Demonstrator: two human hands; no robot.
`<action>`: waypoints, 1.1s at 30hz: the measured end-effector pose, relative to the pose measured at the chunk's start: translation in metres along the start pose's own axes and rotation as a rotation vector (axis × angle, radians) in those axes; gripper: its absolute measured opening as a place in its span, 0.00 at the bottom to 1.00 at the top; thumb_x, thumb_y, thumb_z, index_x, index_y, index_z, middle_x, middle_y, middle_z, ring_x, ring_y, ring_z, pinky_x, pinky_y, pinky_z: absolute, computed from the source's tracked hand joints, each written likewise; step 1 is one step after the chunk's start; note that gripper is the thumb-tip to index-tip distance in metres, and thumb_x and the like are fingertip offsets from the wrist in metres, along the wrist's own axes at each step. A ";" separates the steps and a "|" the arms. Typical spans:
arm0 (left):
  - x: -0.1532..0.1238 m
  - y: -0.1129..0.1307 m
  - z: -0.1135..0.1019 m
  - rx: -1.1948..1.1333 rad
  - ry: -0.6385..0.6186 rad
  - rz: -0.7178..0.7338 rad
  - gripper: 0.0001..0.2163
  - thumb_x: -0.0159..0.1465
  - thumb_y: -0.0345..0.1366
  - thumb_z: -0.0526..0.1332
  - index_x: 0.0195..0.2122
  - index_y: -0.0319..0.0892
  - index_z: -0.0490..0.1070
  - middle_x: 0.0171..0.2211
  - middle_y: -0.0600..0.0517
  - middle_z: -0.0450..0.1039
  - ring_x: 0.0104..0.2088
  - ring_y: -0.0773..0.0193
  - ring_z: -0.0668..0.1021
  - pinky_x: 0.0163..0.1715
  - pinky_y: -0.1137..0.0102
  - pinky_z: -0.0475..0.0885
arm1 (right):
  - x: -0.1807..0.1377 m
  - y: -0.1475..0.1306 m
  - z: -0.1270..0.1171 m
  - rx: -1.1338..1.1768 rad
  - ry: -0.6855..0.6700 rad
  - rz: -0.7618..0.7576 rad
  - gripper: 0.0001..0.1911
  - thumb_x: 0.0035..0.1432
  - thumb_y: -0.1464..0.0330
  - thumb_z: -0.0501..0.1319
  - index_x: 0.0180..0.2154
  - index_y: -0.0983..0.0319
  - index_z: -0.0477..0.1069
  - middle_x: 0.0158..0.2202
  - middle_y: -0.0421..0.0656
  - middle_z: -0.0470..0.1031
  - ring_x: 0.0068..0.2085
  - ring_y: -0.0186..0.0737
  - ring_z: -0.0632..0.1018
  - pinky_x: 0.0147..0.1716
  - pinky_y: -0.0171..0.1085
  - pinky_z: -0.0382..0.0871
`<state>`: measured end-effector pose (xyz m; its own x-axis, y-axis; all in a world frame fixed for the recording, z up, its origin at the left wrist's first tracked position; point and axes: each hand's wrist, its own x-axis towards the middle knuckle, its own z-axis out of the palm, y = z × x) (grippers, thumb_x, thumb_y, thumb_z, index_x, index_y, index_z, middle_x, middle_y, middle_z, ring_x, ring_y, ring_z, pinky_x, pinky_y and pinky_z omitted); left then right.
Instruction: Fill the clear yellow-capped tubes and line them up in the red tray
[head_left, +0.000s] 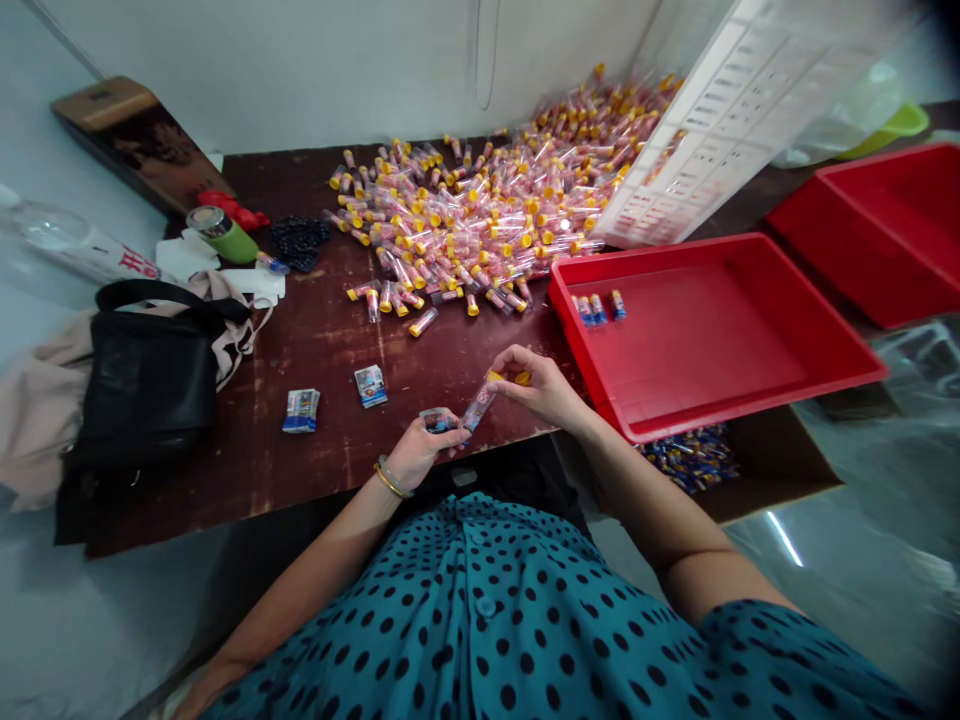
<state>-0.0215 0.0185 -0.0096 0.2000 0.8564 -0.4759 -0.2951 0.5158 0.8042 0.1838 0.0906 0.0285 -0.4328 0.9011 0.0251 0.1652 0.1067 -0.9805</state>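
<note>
My left hand (pixel 421 450) is closed round the lower end of a clear plastic tube (pixel 480 405) with pinkish contents. A small dark-and-blue printed piece (pixel 436 420) also sits in that hand; its exact kind I cannot make out. At the tube's upper end, the fingers of my right hand (pixel 546 392) are closed, with a yellow cap (pixel 523 378) among them. More yellow shows at the tube's mouth. Two small stacks of printed cards lie to the left: the nearer stack (pixel 370 386) and the farther stack (pixel 301 411).
A large heap of yellow-capped tubes (pixel 480 230) covers the back of the dark table (pixel 337 350). On the right, a red tray (pixel 720 400) holds several blue-wrapped tubes, above a cardboard box (pixel 787 465) of similar ones. A white plastic rack (pixel 697 130) leans behind; a black bag (pixel 154 370) lies left.
</note>
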 end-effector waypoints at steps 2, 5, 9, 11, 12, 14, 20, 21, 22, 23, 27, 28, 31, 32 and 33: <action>0.000 0.001 0.001 0.006 0.001 0.011 0.14 0.46 0.37 0.75 0.31 0.39 0.75 0.27 0.54 0.73 0.26 0.68 0.74 0.24 0.74 0.68 | -0.001 0.006 0.003 0.017 0.008 0.015 0.13 0.55 0.59 0.66 0.34 0.61 0.70 0.32 0.39 0.74 0.31 0.33 0.73 0.33 0.33 0.68; -0.001 -0.001 0.003 0.042 -0.014 0.001 0.18 0.48 0.40 0.74 0.38 0.39 0.76 0.32 0.52 0.76 0.29 0.66 0.75 0.26 0.73 0.70 | -0.008 0.018 0.012 -0.019 0.091 0.035 0.12 0.56 0.59 0.66 0.33 0.62 0.71 0.31 0.40 0.75 0.31 0.34 0.74 0.33 0.34 0.69; -0.002 -0.006 0.007 0.021 -0.048 -0.047 0.17 0.51 0.44 0.73 0.36 0.38 0.77 0.29 0.52 0.75 0.27 0.66 0.74 0.25 0.73 0.68 | -0.024 0.029 0.029 -0.049 0.102 0.067 0.13 0.57 0.57 0.65 0.36 0.61 0.74 0.31 0.41 0.77 0.31 0.35 0.75 0.33 0.34 0.70; -0.002 -0.008 0.009 -0.044 -0.028 -0.048 0.17 0.50 0.44 0.73 0.35 0.38 0.77 0.27 0.53 0.74 0.26 0.67 0.74 0.24 0.74 0.67 | -0.032 0.031 0.037 0.027 0.034 0.110 0.15 0.56 0.56 0.65 0.39 0.60 0.74 0.33 0.41 0.78 0.32 0.36 0.77 0.33 0.35 0.72; -0.001 -0.009 0.010 -0.074 -0.005 -0.048 0.18 0.49 0.44 0.74 0.35 0.38 0.77 0.27 0.53 0.74 0.26 0.68 0.74 0.23 0.74 0.67 | -0.035 0.032 0.040 0.058 0.014 0.128 0.16 0.55 0.56 0.66 0.39 0.60 0.74 0.35 0.41 0.78 0.32 0.37 0.77 0.33 0.36 0.73; -0.001 -0.010 0.012 -0.106 0.047 -0.050 0.19 0.46 0.44 0.75 0.36 0.39 0.78 0.29 0.53 0.76 0.27 0.67 0.74 0.24 0.74 0.68 | -0.039 0.034 0.044 0.098 0.016 0.141 0.17 0.54 0.56 0.67 0.41 0.60 0.73 0.39 0.42 0.79 0.35 0.38 0.78 0.36 0.37 0.74; -0.001 -0.010 0.014 -0.081 0.096 -0.021 0.19 0.48 0.42 0.75 0.38 0.39 0.79 0.32 0.51 0.78 0.31 0.65 0.76 0.30 0.72 0.71 | -0.039 0.033 0.044 0.158 0.034 0.098 0.14 0.55 0.58 0.66 0.39 0.60 0.74 0.44 0.43 0.79 0.44 0.40 0.79 0.48 0.40 0.72; 0.000 -0.010 0.014 -0.079 0.095 -0.019 0.18 0.48 0.42 0.75 0.38 0.39 0.79 0.32 0.51 0.78 0.31 0.65 0.76 0.31 0.72 0.71 | -0.038 0.032 0.043 0.159 0.034 0.096 0.14 0.56 0.58 0.66 0.39 0.60 0.75 0.44 0.43 0.79 0.45 0.40 0.79 0.48 0.40 0.72; 0.000 -0.010 0.014 -0.076 0.096 -0.017 0.18 0.48 0.42 0.75 0.38 0.39 0.79 0.32 0.52 0.78 0.31 0.65 0.77 0.31 0.72 0.71 | -0.038 0.032 0.043 0.162 0.036 0.095 0.13 0.56 0.58 0.66 0.39 0.61 0.75 0.44 0.44 0.79 0.45 0.41 0.79 0.49 0.40 0.71; 0.000 -0.010 0.014 -0.075 0.100 -0.016 0.18 0.48 0.42 0.75 0.38 0.39 0.79 0.31 0.52 0.78 0.31 0.65 0.77 0.31 0.72 0.71 | -0.037 0.031 0.042 0.167 0.036 0.093 0.13 0.56 0.59 0.66 0.38 0.61 0.75 0.44 0.44 0.79 0.46 0.41 0.78 0.49 0.41 0.71; 0.001 -0.010 0.014 -0.065 0.103 -0.010 0.18 0.48 0.41 0.74 0.38 0.40 0.79 0.32 0.52 0.78 0.32 0.65 0.77 0.32 0.73 0.71 | -0.037 0.032 0.039 0.199 0.032 0.099 0.12 0.57 0.59 0.65 0.37 0.61 0.75 0.45 0.44 0.78 0.47 0.41 0.78 0.51 0.41 0.70; 0.002 -0.010 0.015 -0.066 0.101 -0.008 0.18 0.48 0.41 0.74 0.38 0.40 0.79 0.32 0.52 0.78 0.33 0.65 0.77 0.32 0.73 0.71 | -0.037 0.032 0.039 0.211 0.034 0.103 0.12 0.57 0.60 0.65 0.37 0.61 0.74 0.45 0.44 0.78 0.47 0.41 0.78 0.51 0.41 0.70; 0.003 -0.008 0.019 -0.076 0.100 -0.008 0.18 0.49 0.42 0.74 0.39 0.40 0.78 0.33 0.52 0.78 0.33 0.64 0.78 0.33 0.73 0.72 | -0.037 0.033 0.040 0.272 0.064 0.137 0.15 0.55 0.60 0.67 0.43 0.59 0.72 0.46 0.43 0.76 0.43 0.38 0.78 0.43 0.36 0.72; 0.003 -0.007 0.020 -0.080 0.109 -0.009 0.19 0.49 0.42 0.74 0.39 0.41 0.78 0.34 0.52 0.78 0.33 0.64 0.78 0.32 0.72 0.72 | -0.038 0.034 0.042 0.303 0.075 0.166 0.16 0.55 0.60 0.67 0.44 0.58 0.71 0.44 0.42 0.76 0.39 0.36 0.78 0.37 0.34 0.73; 0.003 -0.006 0.023 -0.085 0.120 -0.014 0.19 0.49 0.42 0.74 0.40 0.41 0.77 0.34 0.52 0.78 0.32 0.64 0.78 0.32 0.72 0.72 | -0.038 0.034 0.045 0.339 0.077 0.208 0.17 0.55 0.59 0.67 0.45 0.57 0.70 0.41 0.41 0.76 0.33 0.33 0.76 0.29 0.31 0.71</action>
<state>0.0022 0.0175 -0.0083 0.0926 0.8427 -0.5303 -0.3720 0.5233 0.7666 0.1661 0.0407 -0.0147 -0.3512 0.9191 -0.1787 -0.0646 -0.2142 -0.9746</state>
